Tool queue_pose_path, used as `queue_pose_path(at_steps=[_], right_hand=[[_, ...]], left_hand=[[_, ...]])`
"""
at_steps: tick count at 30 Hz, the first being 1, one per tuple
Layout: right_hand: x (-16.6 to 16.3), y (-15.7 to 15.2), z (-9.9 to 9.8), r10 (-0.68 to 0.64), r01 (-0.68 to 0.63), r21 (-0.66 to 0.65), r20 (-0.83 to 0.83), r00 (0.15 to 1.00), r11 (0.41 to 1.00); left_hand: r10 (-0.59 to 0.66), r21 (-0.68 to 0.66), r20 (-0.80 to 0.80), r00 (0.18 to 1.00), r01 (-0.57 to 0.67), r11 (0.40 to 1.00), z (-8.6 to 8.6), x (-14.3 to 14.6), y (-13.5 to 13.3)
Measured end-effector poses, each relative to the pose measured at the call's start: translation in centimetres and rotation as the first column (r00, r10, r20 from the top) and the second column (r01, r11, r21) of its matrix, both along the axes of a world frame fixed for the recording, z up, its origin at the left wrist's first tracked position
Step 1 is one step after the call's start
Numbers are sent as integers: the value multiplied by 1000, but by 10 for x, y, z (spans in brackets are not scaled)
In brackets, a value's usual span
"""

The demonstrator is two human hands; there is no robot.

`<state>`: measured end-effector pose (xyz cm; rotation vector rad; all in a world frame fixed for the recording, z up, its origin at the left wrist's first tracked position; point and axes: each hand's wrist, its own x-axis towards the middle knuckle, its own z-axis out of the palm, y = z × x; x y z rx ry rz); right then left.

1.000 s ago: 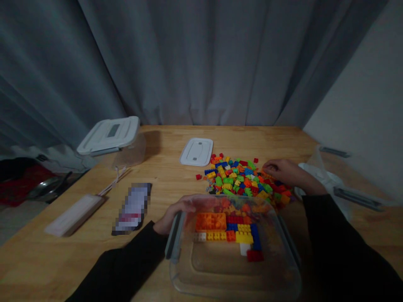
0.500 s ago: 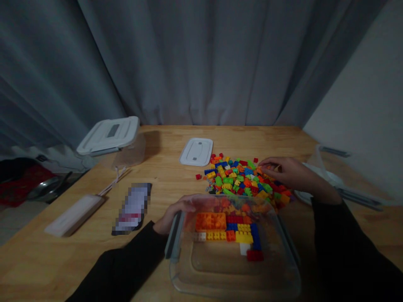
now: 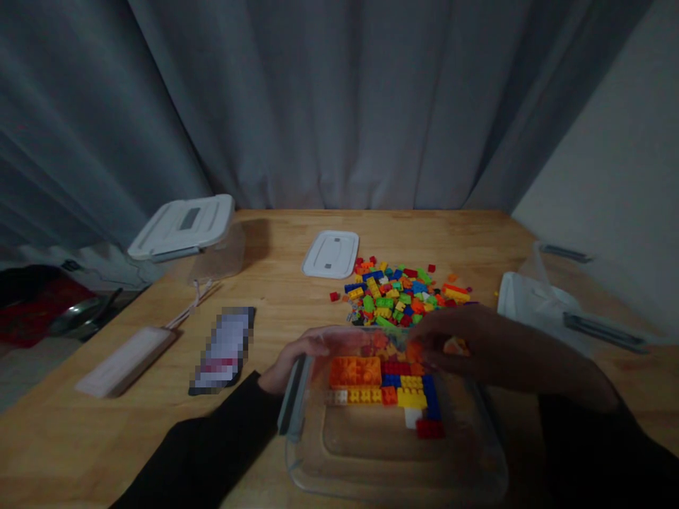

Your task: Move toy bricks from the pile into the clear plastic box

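Head view. The right hand hovers over the far rim of the clear container at lower centre. Its grip is narrow, fingers drawn together on a small orange brick; motion blur softens the outline. The left hand holds the container's far left corner, fingers curled over the rim beside the grey latch.

Risk, as a judgement: the pinch is on a small, smooth piece, so a slack grip could drop it onto the fitted bricks and knock the rows loose. The right sleeve passes just above the loose pile and could sweep pieces across the table.

Containers: the clear container holds one flat layer of joined bricks at its far end; the near half is bare. A second tub, upper left, has its lid on, contents not visible. A loose white lid lies flat beside the pile. At right a third tub is partly out of frame.
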<state>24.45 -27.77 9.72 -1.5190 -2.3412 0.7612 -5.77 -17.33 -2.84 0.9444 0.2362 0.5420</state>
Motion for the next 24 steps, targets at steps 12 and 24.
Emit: queue_pose_path(at_steps=[12,24], right_hand=[[-53,-9,-42,429,-393,-234,130,894,889],[-57,-12,-46,481,-373,-384,240,843,845]], left_hand=[[27,59,-55,998,-24,998,0,-3,2],[27,34,-43,999,-25,999,-8,-5,4]])
